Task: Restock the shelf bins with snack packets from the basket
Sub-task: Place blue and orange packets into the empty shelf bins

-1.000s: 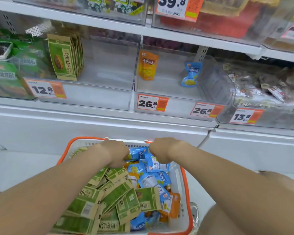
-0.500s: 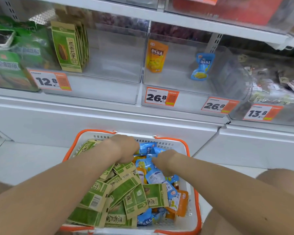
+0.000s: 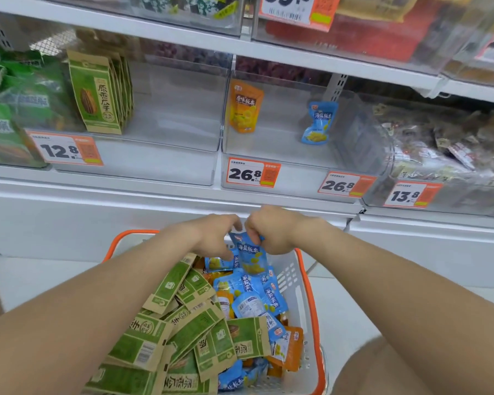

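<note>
Both hands have risen from the pile | right hand (image 3: 271, 235) and left hand (image 3: 211, 238) pinch blue packet (image 3: 250, 256), hanging below fingertips above basket (image 3: 308, 283) | shelving next, likely.

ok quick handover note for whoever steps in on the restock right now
Right hand pinches a blue packet lifted above the basket; left hand touches it too, grip unclear.
Basket holds many green, blue and orange packets.
Shelf: green packs upright in the left bin; middle bin has one orange pouch and one blue pouch.
Left: nearly all the restocking.
</note>
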The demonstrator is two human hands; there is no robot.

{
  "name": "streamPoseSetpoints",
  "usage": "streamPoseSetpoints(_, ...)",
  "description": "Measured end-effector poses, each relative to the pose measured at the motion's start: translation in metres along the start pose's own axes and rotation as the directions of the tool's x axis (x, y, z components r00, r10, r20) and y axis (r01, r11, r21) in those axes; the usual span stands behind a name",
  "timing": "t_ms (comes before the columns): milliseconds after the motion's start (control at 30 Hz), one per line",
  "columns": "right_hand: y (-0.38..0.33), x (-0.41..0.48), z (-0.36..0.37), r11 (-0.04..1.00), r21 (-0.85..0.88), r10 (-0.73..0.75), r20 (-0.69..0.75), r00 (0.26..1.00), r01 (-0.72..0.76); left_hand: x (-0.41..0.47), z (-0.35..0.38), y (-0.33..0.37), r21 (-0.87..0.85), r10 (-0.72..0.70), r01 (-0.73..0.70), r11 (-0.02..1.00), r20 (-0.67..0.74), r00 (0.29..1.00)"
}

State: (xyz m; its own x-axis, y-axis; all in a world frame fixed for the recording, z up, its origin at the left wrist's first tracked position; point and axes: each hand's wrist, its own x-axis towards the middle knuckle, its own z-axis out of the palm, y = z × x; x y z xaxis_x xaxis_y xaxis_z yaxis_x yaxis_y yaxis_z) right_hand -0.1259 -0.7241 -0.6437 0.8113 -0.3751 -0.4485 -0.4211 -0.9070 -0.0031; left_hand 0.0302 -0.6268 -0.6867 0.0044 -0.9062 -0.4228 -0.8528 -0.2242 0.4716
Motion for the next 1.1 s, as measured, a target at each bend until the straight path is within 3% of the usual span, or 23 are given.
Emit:
streamPoseSetpoints(100, -0.005, -0.007, -0.022, 0.998, 0.057, -0.015, -0.111, 0.994, 0.021, 0.004, -0.007, -0.006, -0.177, 0.058, -0.071, 0.982, -0.079, 0.995)
streamPoseSetpoints(200, -0.009, -0.012, -0.042, 0.997, 0.074, 0.009, -0.146, 0.989, 0.002, 0.001, -0.014, -0.005, -0.488, 0.035, -0.128, 0.863, -0.196, 0.98)
streamPoseSetpoints(267, -0.01, -0.017, -0.054, 0.998, 0.057, 0.042, -0.139, 0.989, -0.034, -0.003, -0.021, 0.0, -0.592, 0.009, -0.159, 0.79, -0.248, 0.969)
streamPoseSetpoints(433, -0.006, -0.03, -0.08, 0.993, 0.053, 0.11, -0.223, 0.969, -0.101, -0.017, -0.042, 0.026, -0.68, 0.061, -0.267, 0.683, -0.311, 0.948)
streamPoseSetpoints(633, 0.021, -0.067, -0.121, 0.937, 0.347, 0.217, -0.473, 0.854, -0.046, -0.032, -0.08, 0.07, -0.684, 0.041, -0.452, 0.573, -0.527, 0.849)
streamPoseSetpoints(733, 0.043, -0.081, -0.129, 0.839, 0.545, 0.336, -0.504, 0.796, -0.009, -0.028, -0.086, 0.091, -0.665, 0.005, -0.503, 0.553, -0.6, 0.8)
streamPoseSetpoints(800, 0.059, -0.082, -0.127, 0.747, 0.665, 0.392, -0.465, 0.794, 0.021, -0.019, -0.086, 0.105, -0.614, -0.011, -0.516, 0.597, -0.65, 0.76)
streamPoseSetpoints(900, 0.084, -0.077, -0.118, 0.514, 0.848, 0.458, -0.402, 0.793, 0.133, 0.004, -0.09, 0.129, -0.443, 0.008, -0.534, 0.72, -0.765, 0.644)
streamPoseSetpoints(967, 0.1, -0.07, -0.111, 0.328, 0.912, 0.499, -0.387, 0.775, 0.245, 0.021, -0.095, 0.145, -0.388, 0.015, -0.549, 0.74, -0.807, 0.591)
streamPoseSetpoints(1033, 0.116, -0.06, -0.104, 0.245, 0.909, 0.557, -0.417, 0.718, 0.338, 0.039, -0.104, 0.157, -0.398, 0.016, -0.56, 0.727, -0.805, 0.592)
streamPoseSetpoints(1100, 0.133, -0.051, -0.1, 0.249, 0.889, 0.629, -0.45, 0.634, 0.384, 0.059, -0.115, 0.162, -0.419, 0.041, -0.55, 0.722, -0.768, 0.639)
